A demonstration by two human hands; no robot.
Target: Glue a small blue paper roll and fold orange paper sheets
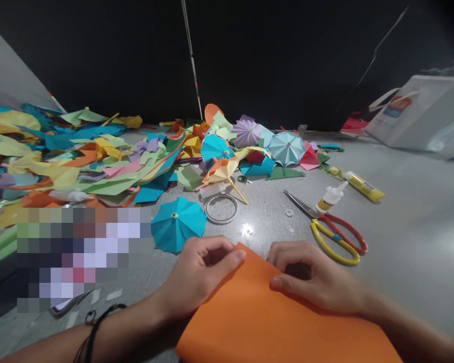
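An orange sheet of paper [280, 322] spreads across the bottom of the view, one corner pointing away from me. My left hand [202, 269] pinches it near that far corner, thumb on top and fingers curled behind. Along the upper right edge, my right hand [312, 275] grips the same sheet between thumb and bent fingers. Just beyond my left hand stands a blue pleated paper umbrella [178, 224]. Past my right hand lie scissors [335, 234] with one red and one yellow handle, their blades pointing away to the left.
A white glue bottle [331, 197] and a yellow glue tube [364, 187] lie beyond the scissors. A grey ring [221, 208] rests mid-table. Paper scraps [79, 161] and more paper umbrellas [286, 148] pile up at the back and left. A white bag [419, 111] stands far right.
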